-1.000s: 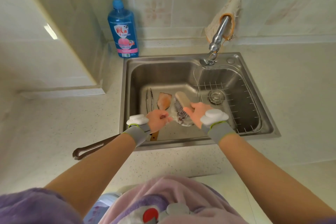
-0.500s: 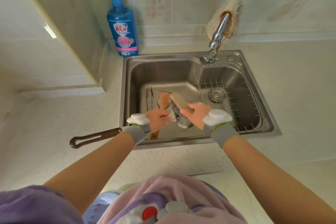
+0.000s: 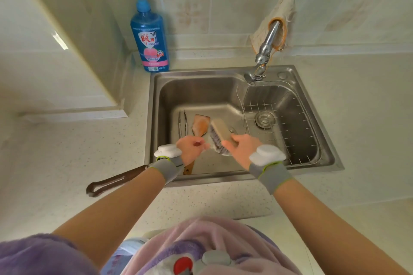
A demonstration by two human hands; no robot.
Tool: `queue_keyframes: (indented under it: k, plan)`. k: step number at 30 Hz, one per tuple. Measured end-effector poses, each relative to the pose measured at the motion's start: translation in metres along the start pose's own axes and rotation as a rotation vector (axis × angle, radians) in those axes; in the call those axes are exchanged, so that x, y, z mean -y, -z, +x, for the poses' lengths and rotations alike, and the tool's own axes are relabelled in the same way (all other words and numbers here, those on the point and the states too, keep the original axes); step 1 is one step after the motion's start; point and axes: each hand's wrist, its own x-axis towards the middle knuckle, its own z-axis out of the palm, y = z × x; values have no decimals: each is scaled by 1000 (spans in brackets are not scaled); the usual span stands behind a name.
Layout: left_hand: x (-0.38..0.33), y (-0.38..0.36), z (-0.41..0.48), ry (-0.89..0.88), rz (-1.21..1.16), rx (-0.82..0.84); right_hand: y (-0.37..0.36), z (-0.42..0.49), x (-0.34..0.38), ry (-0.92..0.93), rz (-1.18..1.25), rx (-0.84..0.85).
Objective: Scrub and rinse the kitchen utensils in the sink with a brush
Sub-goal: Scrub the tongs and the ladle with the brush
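My left hand [image 3: 192,147] grips a long utensil over the near side of the steel sink [image 3: 223,178]. Its dark brown handle [image 3: 116,182] sticks out left over the counter behind my wrist. Its silvery head [image 3: 223,153] is mostly hidden under the brush. My right hand [image 3: 241,149] holds a wooden-backed brush [image 3: 221,129], bristles turned left and down against that head. A wooden spatula [image 3: 201,126] and thin metal tongs [image 3: 182,125] lie on the sink floor just beyond my left hand.
A wire rack [image 3: 290,118] fills the right half of the sink over the drain [image 3: 264,119]. The faucet [image 3: 267,44] with a cloth [image 3: 283,13] draped on it stands behind; no water runs. A blue soap bottle [image 3: 149,35] stands at the back left corner.
The brush has tipped onto its side and slid slightly nearer over the utensil head. The dark handle swung up a little and back down. Both hands stay in place.
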Motion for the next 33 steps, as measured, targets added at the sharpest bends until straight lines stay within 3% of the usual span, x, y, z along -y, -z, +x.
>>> queue_keyframes:
  k: [2,6,10,14,19,22,27,30,33]
  plan:
    - [0,2,2,48,-79,-29,-3,-6,7,60,4,-5]
    - [-2,2,0,89,-264,-65,10,10,-1,-70,38,-20]
    - [-2,11,9,202,-417,-67,3,-7,19,130,-29,-37]
    - [-8,12,6,231,-472,-47,21,8,14,-10,28,-55]
    - [-14,15,4,314,-540,-56,2,-3,22,110,-27,-55]
    - [-18,18,3,336,-565,-59,11,6,8,-41,16,-108]
    - [-19,26,5,326,-507,29,-4,-8,20,105,-2,-101]
    - [-21,29,6,358,-513,101,7,7,8,-43,83,-127]
    - [-19,24,4,316,-573,2,6,4,15,-6,55,-85]
